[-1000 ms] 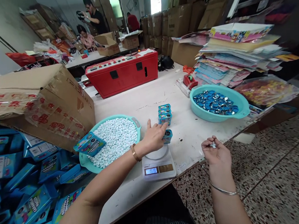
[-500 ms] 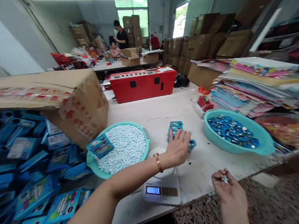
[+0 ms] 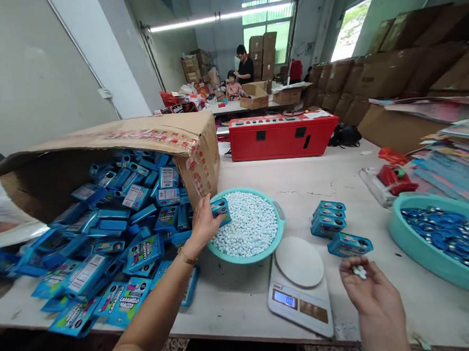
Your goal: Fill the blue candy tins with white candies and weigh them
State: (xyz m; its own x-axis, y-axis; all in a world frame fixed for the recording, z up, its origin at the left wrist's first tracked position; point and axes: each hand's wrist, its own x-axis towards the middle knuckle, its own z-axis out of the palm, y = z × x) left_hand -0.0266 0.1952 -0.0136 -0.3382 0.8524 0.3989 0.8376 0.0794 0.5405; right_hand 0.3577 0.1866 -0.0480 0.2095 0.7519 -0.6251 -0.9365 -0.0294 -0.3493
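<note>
My left hand (image 3: 205, 223) is closed round a small blue candy box (image 3: 221, 212) at the left rim of a turquoise basin (image 3: 281, 215). White pellet candies (image 3: 248, 227) fill the basin. Palm up and cupped, my right hand (image 3: 373, 299) holds a few white candies (image 3: 359, 272). Just beyond it stand several blue boxes in a row, the nearest blue box (image 3: 349, 245) set a little apart. Between basin and right hand sits a white digital scale (image 3: 299, 293); its round plate is bare and its display reads 0.0.
A tipped cardboard carton (image 3: 206, 166) spills many blue boxes (image 3: 144, 252) on the left. At right is a turquoise basin (image 3: 398, 223) of blue and silver lids. Behind stand a red machine (image 3: 282, 138), a red tape dispenser (image 3: 397, 179) and stacked sheets (image 3: 452, 167). People work farther back.
My left hand has moved left from the row of boxes to the box on the basin rim and grasped it. The view has turned left; my right hand still holds candies.
</note>
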